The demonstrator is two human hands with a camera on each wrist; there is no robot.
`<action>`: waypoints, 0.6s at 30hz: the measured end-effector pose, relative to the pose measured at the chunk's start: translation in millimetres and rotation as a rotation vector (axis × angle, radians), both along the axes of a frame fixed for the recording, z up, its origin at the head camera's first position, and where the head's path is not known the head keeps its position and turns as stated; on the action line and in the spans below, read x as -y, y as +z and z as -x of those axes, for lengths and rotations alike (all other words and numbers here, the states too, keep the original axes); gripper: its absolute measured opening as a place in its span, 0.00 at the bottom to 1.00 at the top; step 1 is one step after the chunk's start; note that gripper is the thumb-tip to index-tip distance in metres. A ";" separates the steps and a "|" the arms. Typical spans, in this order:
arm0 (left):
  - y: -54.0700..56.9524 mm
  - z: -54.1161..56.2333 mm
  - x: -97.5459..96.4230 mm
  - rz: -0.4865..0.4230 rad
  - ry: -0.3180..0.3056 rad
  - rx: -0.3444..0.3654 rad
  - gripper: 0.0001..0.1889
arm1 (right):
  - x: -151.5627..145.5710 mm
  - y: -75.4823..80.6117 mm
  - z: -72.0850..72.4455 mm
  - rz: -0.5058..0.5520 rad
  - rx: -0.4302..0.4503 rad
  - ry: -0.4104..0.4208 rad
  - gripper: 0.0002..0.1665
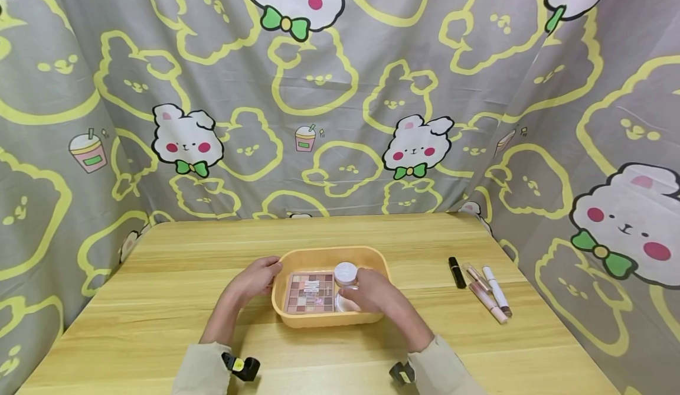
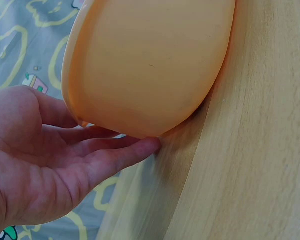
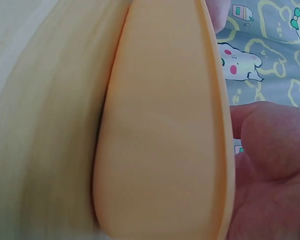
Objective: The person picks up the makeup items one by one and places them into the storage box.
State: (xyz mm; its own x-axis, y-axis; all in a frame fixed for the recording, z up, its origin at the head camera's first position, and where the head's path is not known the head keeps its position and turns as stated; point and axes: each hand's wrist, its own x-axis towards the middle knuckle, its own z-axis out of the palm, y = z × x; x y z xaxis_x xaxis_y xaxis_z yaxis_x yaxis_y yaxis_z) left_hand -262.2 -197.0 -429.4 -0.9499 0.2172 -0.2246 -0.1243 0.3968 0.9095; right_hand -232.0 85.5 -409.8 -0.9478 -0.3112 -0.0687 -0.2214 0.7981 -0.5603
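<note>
An orange-yellow plastic basket stands on the wooden table. My left hand grips its left end, with the thumb at the rim and the fingers against the outer wall. Inside, an eyeshadow palette with many small squares fills the left half. My right hand reaches over the front right rim, its thumb and forefinger around a round white jar. A second round white case lies just in front, partly covered by that hand. The front wall hides the right fingertips in the right wrist view.
Right of the basket lie a black tube, a clear pinkish tube, a pink tube and a white pen-like tube. A patterned curtain hangs behind the table and at both sides.
</note>
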 end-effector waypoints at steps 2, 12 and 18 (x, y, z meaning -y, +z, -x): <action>0.5 -0.2 -0.1 0.006 -0.004 -0.001 0.26 | -1.4 2.1 -0.3 0.018 0.014 -0.014 0.23; 1.0 -1.4 0.7 0.022 -0.015 0.001 0.27 | -9.7 15.5 -0.1 0.047 -0.029 -0.079 0.31; 1.0 -0.8 0.1 0.015 -0.014 -0.003 0.27 | -14.6 19.0 1.9 0.084 -0.065 -0.127 0.29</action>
State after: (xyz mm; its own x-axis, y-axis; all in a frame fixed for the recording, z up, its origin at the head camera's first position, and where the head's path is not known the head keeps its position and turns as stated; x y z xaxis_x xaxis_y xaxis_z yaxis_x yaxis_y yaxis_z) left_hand -261.4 -197.1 -428.4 -0.9474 0.2271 -0.2254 -0.1163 0.4120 0.9037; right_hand -233.9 100.1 -390.8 -0.9815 -0.1907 0.0149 -0.1595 0.7729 -0.6142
